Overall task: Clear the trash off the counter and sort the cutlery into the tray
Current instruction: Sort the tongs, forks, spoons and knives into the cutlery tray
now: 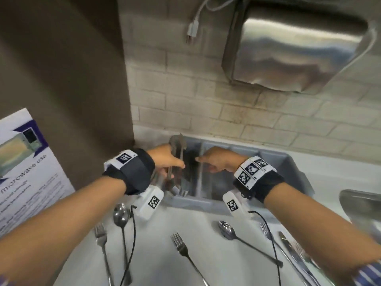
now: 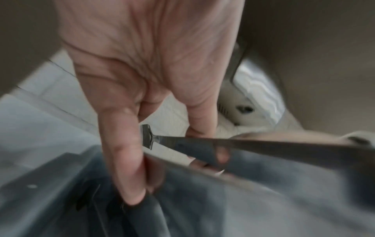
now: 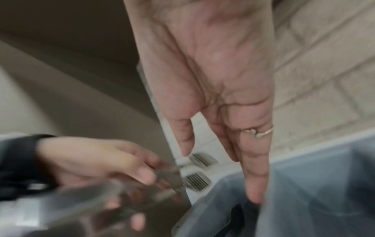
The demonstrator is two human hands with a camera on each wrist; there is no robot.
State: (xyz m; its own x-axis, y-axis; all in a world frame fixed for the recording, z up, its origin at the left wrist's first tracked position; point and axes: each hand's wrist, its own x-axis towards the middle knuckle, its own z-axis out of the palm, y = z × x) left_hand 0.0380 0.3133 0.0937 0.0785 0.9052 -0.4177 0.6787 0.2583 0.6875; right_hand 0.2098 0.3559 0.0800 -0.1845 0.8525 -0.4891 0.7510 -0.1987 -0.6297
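A grey divided cutlery tray (image 1: 288,162) stands at the back of the white counter against the brick wall. My left hand (image 1: 167,159) is over its left end and grips a bundle of metal cutlery (image 1: 177,144). The left wrist view shows a fork (image 2: 202,144) in that hand (image 2: 131,112), above the tray (image 2: 263,200). My right hand (image 1: 218,159) reaches into a middle compartment with straight fingers (image 3: 253,168) pointing down and nothing in it. Loose on the counter in front lie a fork (image 1: 101,238), a spoon (image 1: 121,215), another fork (image 1: 181,244), another spoon (image 1: 226,229) and a knife (image 1: 288,242).
A steel paper towel dispenser (image 1: 292,44) hangs on the wall above the tray, with a loose plug (image 1: 192,29) beside it. A brown panel (image 1: 61,79) and a microwave notice (image 1: 26,162) close off the left. A steel sink (image 1: 360,205) begins at the right.
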